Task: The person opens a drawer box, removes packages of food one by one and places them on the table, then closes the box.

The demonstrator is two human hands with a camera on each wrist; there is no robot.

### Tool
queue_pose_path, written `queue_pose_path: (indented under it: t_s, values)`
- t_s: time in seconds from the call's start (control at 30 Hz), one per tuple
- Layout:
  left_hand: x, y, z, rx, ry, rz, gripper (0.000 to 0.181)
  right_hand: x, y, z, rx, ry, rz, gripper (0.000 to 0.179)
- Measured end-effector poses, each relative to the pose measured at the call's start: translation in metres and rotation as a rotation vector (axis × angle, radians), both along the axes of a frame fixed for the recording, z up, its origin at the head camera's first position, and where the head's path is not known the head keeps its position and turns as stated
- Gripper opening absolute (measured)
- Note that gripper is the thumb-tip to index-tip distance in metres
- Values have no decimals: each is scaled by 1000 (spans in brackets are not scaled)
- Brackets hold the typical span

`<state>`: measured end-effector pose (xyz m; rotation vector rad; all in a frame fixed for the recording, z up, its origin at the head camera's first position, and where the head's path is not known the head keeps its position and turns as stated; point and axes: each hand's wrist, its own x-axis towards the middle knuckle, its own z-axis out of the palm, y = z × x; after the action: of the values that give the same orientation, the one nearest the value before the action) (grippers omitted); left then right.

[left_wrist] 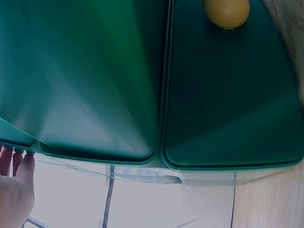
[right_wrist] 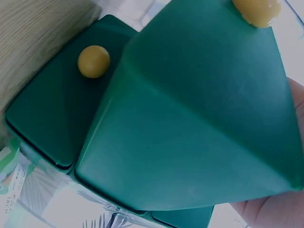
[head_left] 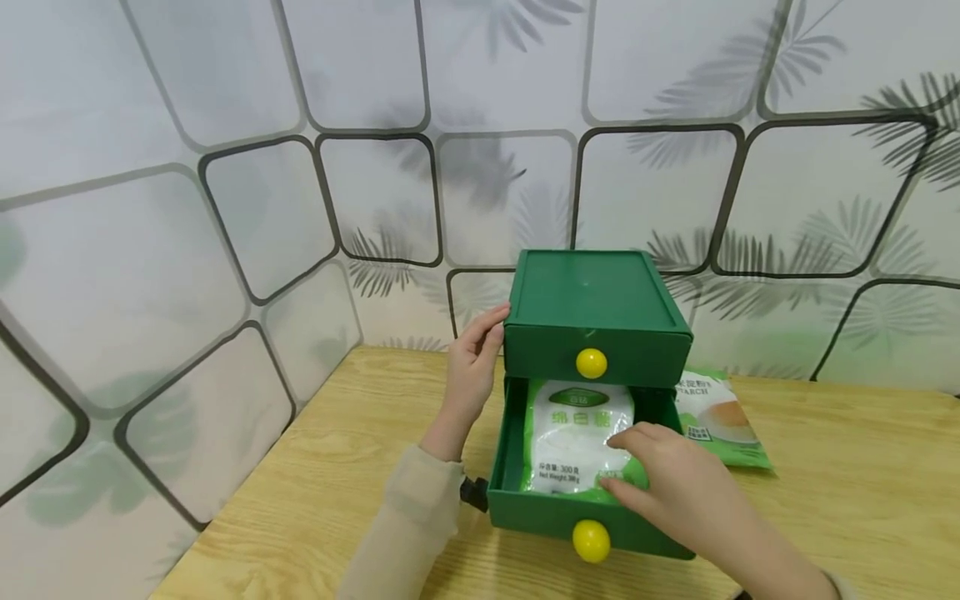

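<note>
Bench [head_left: 322, 450] carries everything under left hand [head_left: 471, 367] and right hand [head_left: 671, 479]. Green cabinet [head_left: 588, 287] stands between them. Middle drawer [head_left: 540, 512] is pulled out, below the left hand and under the right. White-and-green bag [head_left: 581, 425] lies face up in it, right part at the right hand's fingertips. Starch bag [head_left: 723, 421] is on the bench, beyond the right hand. Left hand's fingers extended against the cabinet's upper left side, clamped on nothing. Right thumb and forefinger apart over the bag; can't tell if pinching. Yellow knob [head_left: 591, 542] sits below-left of the right hand. My read: handling the bag in the drawer, left bracing. Next move calls for controlled fingers near the drawer wall, cabinet held steady.
</note>
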<state>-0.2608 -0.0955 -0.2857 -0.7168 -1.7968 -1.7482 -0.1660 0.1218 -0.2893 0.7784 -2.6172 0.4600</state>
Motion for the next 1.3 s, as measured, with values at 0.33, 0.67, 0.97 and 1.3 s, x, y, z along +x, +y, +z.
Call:
queue_pose_path:
  t_s: [0.33, 0.67, 0.97, 1.3]
  values:
    - [-1, 1, 2, 20, -7, -12, 29, -13, 1, 5, 155, -221, -66, 45]
    - [-1, 4, 3, 18, -1, -10, 28, -17, -2, 6, 226, -311, -156, 44]
    - [0, 2, 2, 16, -11, -10, 28, -23, -6, 1, 261, -340, -153, 47]
    - [-8, 0, -5, 23, -1, -9, 29, -27, -8, -1, 217, -388, -123, 67]
